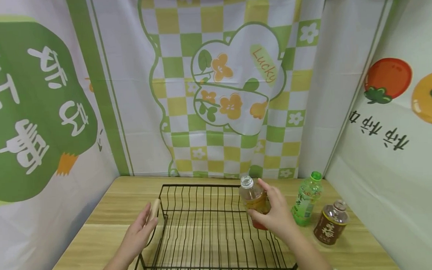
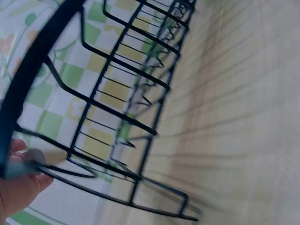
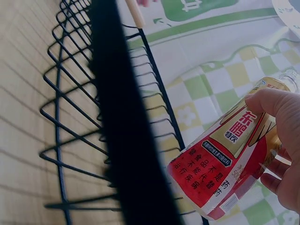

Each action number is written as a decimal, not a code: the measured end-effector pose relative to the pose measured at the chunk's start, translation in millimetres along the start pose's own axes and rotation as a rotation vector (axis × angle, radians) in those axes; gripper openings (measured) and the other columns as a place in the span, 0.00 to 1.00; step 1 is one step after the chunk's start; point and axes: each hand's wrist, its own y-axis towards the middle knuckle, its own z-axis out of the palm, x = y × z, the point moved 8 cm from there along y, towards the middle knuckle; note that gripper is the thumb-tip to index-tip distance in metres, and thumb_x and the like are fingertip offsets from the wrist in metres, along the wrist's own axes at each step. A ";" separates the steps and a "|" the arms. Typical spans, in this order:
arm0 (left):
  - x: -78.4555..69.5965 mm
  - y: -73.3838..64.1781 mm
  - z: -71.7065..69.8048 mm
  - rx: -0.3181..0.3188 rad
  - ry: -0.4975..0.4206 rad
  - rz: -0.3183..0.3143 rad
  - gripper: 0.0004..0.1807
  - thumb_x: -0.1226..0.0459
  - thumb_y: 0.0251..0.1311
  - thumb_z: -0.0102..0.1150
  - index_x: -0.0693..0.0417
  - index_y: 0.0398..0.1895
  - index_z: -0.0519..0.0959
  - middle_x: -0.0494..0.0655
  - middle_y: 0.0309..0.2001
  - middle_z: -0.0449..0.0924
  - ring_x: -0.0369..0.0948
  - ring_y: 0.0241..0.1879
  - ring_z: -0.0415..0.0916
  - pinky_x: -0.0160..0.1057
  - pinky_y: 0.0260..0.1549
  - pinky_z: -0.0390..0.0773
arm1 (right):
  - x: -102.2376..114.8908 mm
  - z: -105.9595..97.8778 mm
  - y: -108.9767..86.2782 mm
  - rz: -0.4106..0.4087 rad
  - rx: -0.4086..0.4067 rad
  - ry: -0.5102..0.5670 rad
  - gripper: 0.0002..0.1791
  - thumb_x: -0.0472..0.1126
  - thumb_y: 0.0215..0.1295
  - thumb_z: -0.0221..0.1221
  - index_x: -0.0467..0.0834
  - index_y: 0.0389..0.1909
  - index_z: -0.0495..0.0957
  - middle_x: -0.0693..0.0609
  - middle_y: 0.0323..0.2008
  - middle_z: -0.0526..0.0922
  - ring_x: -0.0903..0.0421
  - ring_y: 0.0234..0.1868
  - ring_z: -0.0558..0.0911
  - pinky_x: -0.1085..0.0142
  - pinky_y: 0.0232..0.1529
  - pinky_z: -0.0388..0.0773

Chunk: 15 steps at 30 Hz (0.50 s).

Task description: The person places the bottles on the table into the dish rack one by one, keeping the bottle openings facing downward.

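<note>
A black wire rack (image 1: 203,186) with pale wooden handles stands on the wooden table. My left hand (image 1: 135,235) is at the rack's left side, its fingers and thumb around the wooden handle (image 1: 153,210). In my right hand (image 1: 276,214) is a clear plastic drink bottle (image 3: 220,154) with a red and gold label and no cap. Thumb and fingers grip it round the sides. The bottle is over the rack's right back part, slightly tilted; whether its base touches the wires I cannot tell.
Right of the rack stand a green-capped bottle (image 1: 305,203) with a green label and a bottle (image 1: 330,226) with a brown label. A patterned cloth (image 1: 216,151) hangs behind the table, and printed cloths close off both sides.
</note>
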 end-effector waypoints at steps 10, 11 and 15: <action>-42.2 7.8 21.4 0.051 0.006 0.052 0.42 0.54 0.71 0.52 0.53 0.79 0.43 0.59 0.79 0.37 0.62 0.77 0.34 0.69 0.69 0.43 | 12.1 29.7 -4.4 -0.035 0.069 0.004 0.48 0.40 0.51 0.73 0.51 0.73 0.61 0.40 0.62 0.71 0.40 0.60 0.73 0.42 0.51 0.79; -45.9 8.7 25.5 0.060 -0.001 0.055 0.42 0.54 0.70 0.53 0.53 0.79 0.44 0.58 0.79 0.38 0.62 0.77 0.35 0.69 0.69 0.43 | 13.5 32.2 -4.8 -0.044 0.070 0.001 0.48 0.40 0.50 0.73 0.52 0.73 0.62 0.40 0.62 0.71 0.39 0.60 0.73 0.41 0.50 0.79; -58.9 11.5 43.0 0.102 -0.057 0.065 0.44 0.55 0.68 0.57 0.52 0.79 0.44 0.58 0.79 0.40 0.64 0.76 0.38 0.69 0.69 0.46 | 19.5 41.7 -6.4 -0.090 0.076 -0.026 0.47 0.39 0.49 0.74 0.52 0.71 0.63 0.41 0.60 0.73 0.39 0.58 0.74 0.40 0.49 0.79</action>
